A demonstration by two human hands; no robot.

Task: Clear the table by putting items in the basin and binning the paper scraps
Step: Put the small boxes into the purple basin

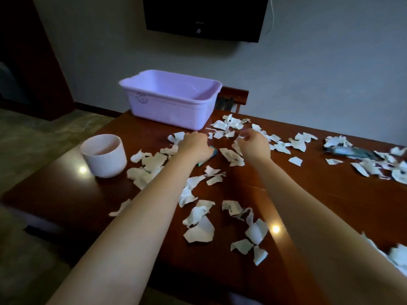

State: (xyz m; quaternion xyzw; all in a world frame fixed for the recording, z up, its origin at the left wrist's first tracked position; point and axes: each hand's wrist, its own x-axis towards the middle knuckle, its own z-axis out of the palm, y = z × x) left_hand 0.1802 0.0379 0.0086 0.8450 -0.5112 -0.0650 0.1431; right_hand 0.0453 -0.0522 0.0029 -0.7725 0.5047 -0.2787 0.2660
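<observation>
Most of the dark wooden table [66,190] is littered with torn paper scraps [199,230], from the lower middle of the frame out to the right edge, so I judge the clearing barely begun. The lilac plastic basin [167,111], upper centre, shows nothing in the part of its inside that can be seen. The white ribbed tub [103,159] at mid-left, possibly the bin, shows no paper in what is visible of it. A grey object [350,151] at the right, too blurred to name, lies among the scraps and has not yet gone into the basin.

The left hand [195,144], just below the basin, sits knuckles-up over a teal pen-like item [214,150]. One end pokes out to the right of the hand. The fingers are hidden, so I cannot tell whether they hold it or only cover it. The right hand [255,146], beside it in the centre, has its fingertips curled together — they appear to pinch a small white scrap [241,137], lifted just above the pieces lying under it.
</observation>
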